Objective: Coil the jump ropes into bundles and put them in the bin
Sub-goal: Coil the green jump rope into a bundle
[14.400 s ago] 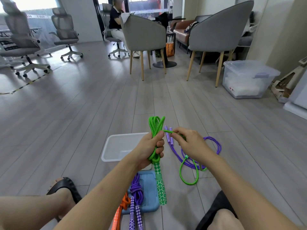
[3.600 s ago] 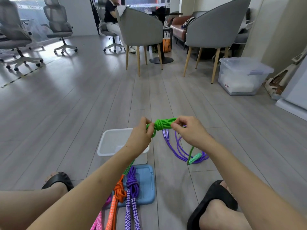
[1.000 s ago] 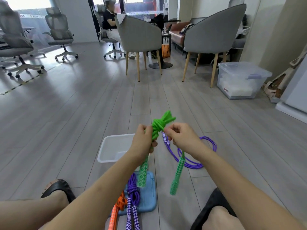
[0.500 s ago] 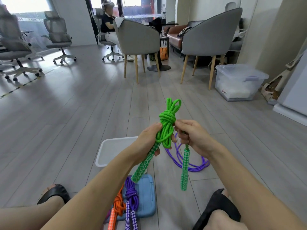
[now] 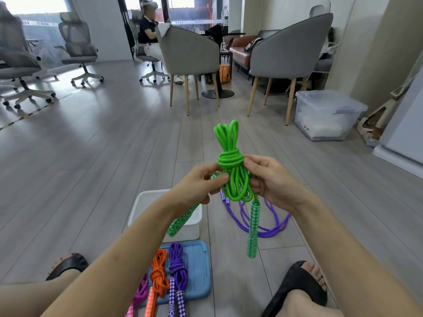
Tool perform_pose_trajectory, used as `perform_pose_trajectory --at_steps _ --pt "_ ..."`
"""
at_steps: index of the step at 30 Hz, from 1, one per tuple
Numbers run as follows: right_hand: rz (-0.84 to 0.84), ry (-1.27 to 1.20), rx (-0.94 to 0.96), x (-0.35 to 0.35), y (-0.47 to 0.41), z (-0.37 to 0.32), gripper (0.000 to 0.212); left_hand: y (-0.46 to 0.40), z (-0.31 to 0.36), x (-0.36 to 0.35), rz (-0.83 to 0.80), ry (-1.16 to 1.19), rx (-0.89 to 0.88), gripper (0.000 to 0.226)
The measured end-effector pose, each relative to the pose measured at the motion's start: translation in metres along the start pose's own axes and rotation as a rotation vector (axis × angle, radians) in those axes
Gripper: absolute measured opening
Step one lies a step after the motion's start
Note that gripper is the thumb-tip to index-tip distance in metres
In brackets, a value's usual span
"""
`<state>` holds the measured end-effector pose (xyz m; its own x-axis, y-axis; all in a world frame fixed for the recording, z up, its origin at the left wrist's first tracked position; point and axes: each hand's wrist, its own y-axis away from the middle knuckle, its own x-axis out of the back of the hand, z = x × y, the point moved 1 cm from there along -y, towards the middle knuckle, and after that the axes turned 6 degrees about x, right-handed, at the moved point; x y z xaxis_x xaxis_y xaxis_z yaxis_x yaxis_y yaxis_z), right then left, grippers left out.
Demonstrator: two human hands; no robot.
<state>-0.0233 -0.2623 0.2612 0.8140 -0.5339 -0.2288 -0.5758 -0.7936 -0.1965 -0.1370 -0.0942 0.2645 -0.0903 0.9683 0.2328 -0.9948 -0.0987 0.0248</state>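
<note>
Green jump rope bundle (image 5: 231,161) stands upright, loops pointing up, gripped by left hand (image 5: 196,186) and right hand (image 5: 270,179).

Grey plank floor (image 5: 91,179): white bin (image 5: 146,202), blue lid (image 5: 199,271), loose purple rope (image 5: 270,232).

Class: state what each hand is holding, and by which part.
Both hands hold the green jump rope: left hand and right hand grip its coiled bundle just below the knot.
</note>
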Motion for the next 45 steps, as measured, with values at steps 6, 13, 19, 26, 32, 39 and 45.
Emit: perform_pose_trajectory --at_steps 6,13,19,26,32,39,45 --pt "0.043 -0.024 0.000 -0.004 -0.001 0.003 0.034 -0.005 -0.003 0.000 0.045 0.143 0.066 0.026" --pt "0.077 0.048 0.016 0.000 0.000 0.001 0.029 -0.007 -0.004 -0.002 0.086 0.159 0.032 0.021" --pt "0.109 0.170 0.034 -0.001 -0.001 0.007 0.027 -0.008 -0.004 -0.007 0.153 0.071 0.022 0.022" --pt "0.154 0.236 0.048 -0.007 -0.003 0.012 0.026 -0.013 -0.010 -0.009 0.235 -0.039 0.011 0.014" --pt "0.176 0.228 0.049 -0.010 -0.004 0.015 0.027 -0.011 -0.009 -0.007 0.245 -0.034 -0.021 0.016" --pt "0.184 0.043 0.040 -0.004 -0.003 0.013 0.025 -0.007 -0.003 -0.001 0.043 0.192 0.018 0.028" --pt "0.142 0.018 0.041 -0.001 -0.005 0.015 0.030 -0.007 0.001 0.004 0.072 0.155 0.082 0.023"
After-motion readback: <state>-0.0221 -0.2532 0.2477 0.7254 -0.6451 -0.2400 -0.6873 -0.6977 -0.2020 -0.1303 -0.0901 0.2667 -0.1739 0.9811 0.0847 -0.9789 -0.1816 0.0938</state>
